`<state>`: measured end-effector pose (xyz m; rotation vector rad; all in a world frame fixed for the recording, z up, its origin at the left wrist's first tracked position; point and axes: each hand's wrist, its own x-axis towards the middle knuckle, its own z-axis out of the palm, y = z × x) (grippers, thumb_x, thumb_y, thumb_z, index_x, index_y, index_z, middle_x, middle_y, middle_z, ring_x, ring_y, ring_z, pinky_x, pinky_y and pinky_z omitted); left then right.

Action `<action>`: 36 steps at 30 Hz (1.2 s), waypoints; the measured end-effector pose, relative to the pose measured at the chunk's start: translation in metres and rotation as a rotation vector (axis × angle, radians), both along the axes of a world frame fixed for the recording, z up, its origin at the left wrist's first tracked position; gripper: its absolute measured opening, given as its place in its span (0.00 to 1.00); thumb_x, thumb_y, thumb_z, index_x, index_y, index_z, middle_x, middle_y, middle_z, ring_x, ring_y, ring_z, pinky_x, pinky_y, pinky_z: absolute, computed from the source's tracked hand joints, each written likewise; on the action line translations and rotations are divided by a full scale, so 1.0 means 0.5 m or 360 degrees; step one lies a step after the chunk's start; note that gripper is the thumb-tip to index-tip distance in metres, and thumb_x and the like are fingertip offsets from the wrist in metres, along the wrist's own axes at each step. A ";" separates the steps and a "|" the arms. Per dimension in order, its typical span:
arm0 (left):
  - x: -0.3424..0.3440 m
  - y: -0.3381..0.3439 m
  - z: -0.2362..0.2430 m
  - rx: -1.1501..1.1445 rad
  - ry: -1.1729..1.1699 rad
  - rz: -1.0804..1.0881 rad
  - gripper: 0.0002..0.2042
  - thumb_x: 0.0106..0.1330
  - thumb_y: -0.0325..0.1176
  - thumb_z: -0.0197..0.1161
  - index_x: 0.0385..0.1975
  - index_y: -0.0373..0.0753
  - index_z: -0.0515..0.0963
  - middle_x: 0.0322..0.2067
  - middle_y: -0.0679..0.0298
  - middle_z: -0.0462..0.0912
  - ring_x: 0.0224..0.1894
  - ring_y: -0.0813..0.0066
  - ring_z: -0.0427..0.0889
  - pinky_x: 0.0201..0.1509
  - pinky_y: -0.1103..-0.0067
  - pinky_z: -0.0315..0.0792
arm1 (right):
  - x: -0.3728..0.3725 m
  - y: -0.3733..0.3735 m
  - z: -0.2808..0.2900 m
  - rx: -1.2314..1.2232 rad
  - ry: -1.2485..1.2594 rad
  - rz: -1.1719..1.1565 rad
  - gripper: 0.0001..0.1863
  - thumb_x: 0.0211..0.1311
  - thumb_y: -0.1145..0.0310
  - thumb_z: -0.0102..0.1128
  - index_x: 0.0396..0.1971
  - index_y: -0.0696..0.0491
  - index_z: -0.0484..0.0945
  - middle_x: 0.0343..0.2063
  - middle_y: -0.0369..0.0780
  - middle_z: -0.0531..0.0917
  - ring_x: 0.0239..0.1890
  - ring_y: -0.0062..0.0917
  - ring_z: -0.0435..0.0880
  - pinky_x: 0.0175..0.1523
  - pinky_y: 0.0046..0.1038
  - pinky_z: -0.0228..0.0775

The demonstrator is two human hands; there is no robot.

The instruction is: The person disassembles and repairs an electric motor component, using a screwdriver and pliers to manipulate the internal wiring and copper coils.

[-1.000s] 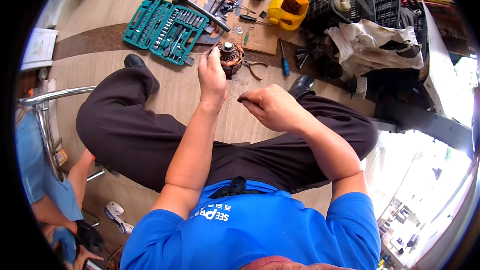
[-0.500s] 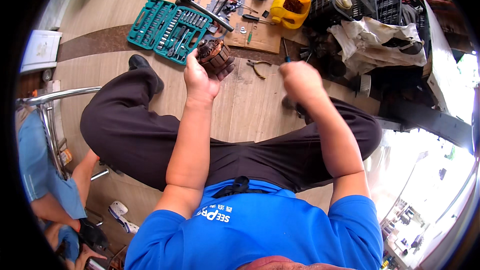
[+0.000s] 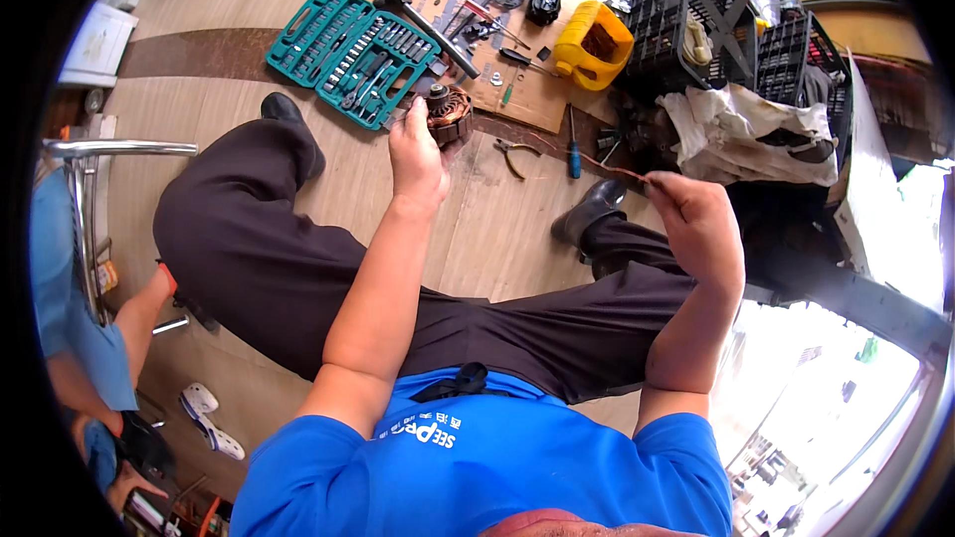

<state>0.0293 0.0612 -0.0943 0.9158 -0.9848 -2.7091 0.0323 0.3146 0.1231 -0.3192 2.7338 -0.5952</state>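
My left hand is wrapped round a motor armature with copper windings, its shaft end tipped upward. Out to the right, the fingers of my right hand pinch the end of a thin copper wire. The wire runs from these fingers leftward toward the armature; where it meets the windings is too fine to make out. On the floor between my hands lie small pliers, jaws apart, and a blue-handled screwdriver.
A green socket set case lies unfolded left of the armature. Motor parts and tools rest on cardboard ahead. A cut yellow jug stands beside black crates. White cloth drapes at the right. Another person sits at the left edge.
My right hand has moved right and nearer to me, and the copper wire now shows as a long strand. My left hand still holds the armature, turned slightly, its shaft end more upright.
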 end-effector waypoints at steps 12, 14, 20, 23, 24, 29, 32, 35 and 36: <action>0.004 -0.013 0.015 0.0311 0.0315 -0.0482 0.20 0.72 0.41 0.43 0.50 0.34 0.75 0.43 0.56 0.83 0.41 0.63 0.85 0.45 0.68 0.81 | -0.091 0.078 -0.144 -0.1619 -0.0892 -0.0587 0.25 0.71 0.52 0.48 0.44 0.63 0.76 0.36 0.46 0.84 0.33 0.31 0.85 0.38 0.33 0.81; 0.003 0.001 0.019 0.0219 0.0384 -0.0430 0.18 0.72 0.38 0.44 0.50 0.32 0.75 0.42 0.56 0.83 0.42 0.64 0.84 0.46 0.68 0.81 | -0.073 0.000 -0.201 -0.1457 -0.1031 -0.0672 0.22 0.72 0.55 0.48 0.43 0.62 0.77 0.36 0.45 0.84 0.32 0.30 0.85 0.37 0.32 0.80; 0.017 0.048 0.033 -0.0003 0.0375 -0.0421 0.16 0.72 0.32 0.49 0.57 0.33 0.66 0.48 0.56 0.78 0.46 0.67 0.83 0.50 0.71 0.80 | -0.043 -0.121 -0.215 -0.1238 -0.1495 -0.0622 0.17 0.73 0.59 0.48 0.43 0.57 0.78 0.25 0.39 0.83 0.18 0.19 0.77 0.23 0.21 0.70; 0.024 0.070 0.039 -0.0149 0.0337 -0.0402 0.15 0.73 0.32 0.50 0.56 0.34 0.66 0.47 0.57 0.78 0.46 0.68 0.83 0.49 0.72 0.81 | -0.035 -0.122 -0.241 -0.1161 -0.1396 -0.0543 0.15 0.73 0.60 0.49 0.43 0.55 0.79 0.18 0.32 0.78 0.13 0.13 0.69 0.18 0.19 0.59; 0.023 0.075 0.030 -0.0172 0.0366 -0.0356 0.15 0.73 0.32 0.51 0.55 0.33 0.66 0.46 0.57 0.79 0.45 0.68 0.83 0.49 0.74 0.81 | -0.023 -0.136 -0.236 -0.1096 -0.1248 -0.0489 0.14 0.70 0.64 0.52 0.35 0.58 0.81 0.17 0.32 0.77 0.16 0.15 0.69 0.23 0.21 0.62; 0.028 0.075 0.022 -0.0155 0.0383 -0.0270 0.14 0.74 0.33 0.50 0.54 0.32 0.67 0.45 0.57 0.80 0.43 0.69 0.83 0.48 0.74 0.81 | 0.000 -0.153 -0.264 -0.0733 -0.0625 0.0057 0.11 0.65 0.67 0.52 0.34 0.59 0.79 0.18 0.50 0.76 0.21 0.38 0.77 0.32 0.37 0.69; 0.030 0.073 0.019 -0.0190 0.0382 -0.0271 0.14 0.74 0.33 0.50 0.53 0.32 0.67 0.45 0.57 0.80 0.43 0.69 0.83 0.47 0.74 0.81 | 0.003 -0.158 -0.257 -0.0749 -0.0556 0.0067 0.11 0.65 0.67 0.53 0.32 0.59 0.79 0.22 0.53 0.78 0.25 0.47 0.78 0.34 0.40 0.70; 0.030 0.079 0.028 -0.0247 0.0421 -0.0243 0.14 0.75 0.34 0.49 0.53 0.32 0.67 0.45 0.57 0.80 0.43 0.70 0.83 0.46 0.74 0.81 | 0.005 -0.158 -0.252 -0.0683 -0.0459 0.0127 0.11 0.64 0.67 0.53 0.32 0.59 0.79 0.24 0.54 0.79 0.30 0.50 0.78 0.36 0.42 0.70; 0.030 0.081 0.027 -0.0231 0.0415 -0.0233 0.14 0.75 0.34 0.49 0.53 0.32 0.67 0.45 0.57 0.80 0.43 0.70 0.83 0.46 0.74 0.81 | 0.004 -0.157 -0.254 -0.0646 -0.0411 0.0168 0.11 0.64 0.66 0.54 0.31 0.59 0.79 0.25 0.54 0.79 0.31 0.51 0.78 0.37 0.43 0.70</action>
